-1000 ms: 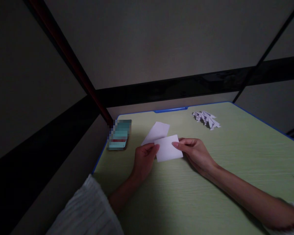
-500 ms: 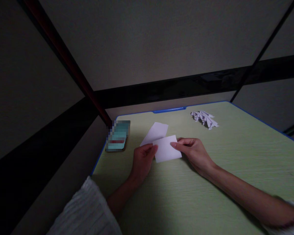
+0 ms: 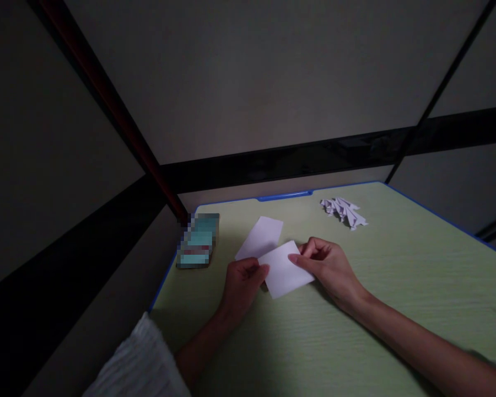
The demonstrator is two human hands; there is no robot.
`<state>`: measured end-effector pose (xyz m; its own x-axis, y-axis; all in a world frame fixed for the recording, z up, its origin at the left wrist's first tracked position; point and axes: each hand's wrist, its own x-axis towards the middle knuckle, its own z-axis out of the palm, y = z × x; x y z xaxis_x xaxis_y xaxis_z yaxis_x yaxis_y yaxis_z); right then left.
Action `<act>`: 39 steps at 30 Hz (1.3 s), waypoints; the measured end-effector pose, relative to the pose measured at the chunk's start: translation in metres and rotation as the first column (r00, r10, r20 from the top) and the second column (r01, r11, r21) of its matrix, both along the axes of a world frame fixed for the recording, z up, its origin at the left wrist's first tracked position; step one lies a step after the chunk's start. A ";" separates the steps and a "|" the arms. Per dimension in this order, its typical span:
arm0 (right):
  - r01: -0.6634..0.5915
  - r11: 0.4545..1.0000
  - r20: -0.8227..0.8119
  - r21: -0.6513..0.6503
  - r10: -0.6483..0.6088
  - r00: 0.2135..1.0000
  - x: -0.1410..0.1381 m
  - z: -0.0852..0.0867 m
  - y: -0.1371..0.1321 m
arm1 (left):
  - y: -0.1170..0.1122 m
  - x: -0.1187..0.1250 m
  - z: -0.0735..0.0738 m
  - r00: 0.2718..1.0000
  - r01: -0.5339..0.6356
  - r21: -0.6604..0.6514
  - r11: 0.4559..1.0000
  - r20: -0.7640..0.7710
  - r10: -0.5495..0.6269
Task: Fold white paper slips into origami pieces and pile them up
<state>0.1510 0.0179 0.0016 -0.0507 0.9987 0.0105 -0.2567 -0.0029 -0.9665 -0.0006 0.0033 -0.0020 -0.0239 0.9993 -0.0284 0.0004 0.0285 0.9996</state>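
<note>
Both my hands hold a small white sheet of paper (image 3: 284,270) just above the pale green table (image 3: 355,331). My left hand (image 3: 242,284) pinches its left edge between thumb and fingers. My right hand (image 3: 328,264) pinches its upper right corner. A second white sheet (image 3: 261,236) lies flat on the table just behind, partly covered by the held one.
A pile of several folded white paper shapes (image 3: 343,211) sits at the far right of the table. A blurred teal object (image 3: 198,241) lies near the left edge. The table has a blue rim (image 3: 285,194). Dark wall beams stand behind.
The held sheet has tilted a little, its right end dropping toward me. The view has shifted slightly downward. Both hands keep their hold.
</note>
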 end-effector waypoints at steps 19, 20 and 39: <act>-0.099 0.995 0.249 -0.011 0.099 0.963 -0.002 -0.005 0.000 | 0.001 -0.001 -0.006 0.987 0.003 0.081 0.997 -0.158 0.010; -0.099 0.995 0.250 -0.011 0.098 0.963 -0.002 -0.005 0.000 | 0.001 -0.001 -0.006 0.986 -0.001 0.084 0.996 -0.163 0.015; -0.060 0.998 0.255 0.021 0.052 0.966 -0.001 -0.005 0.000 | 0.000 0.000 -0.009 0.981 0.129 0.021 0.991 -0.149 -0.125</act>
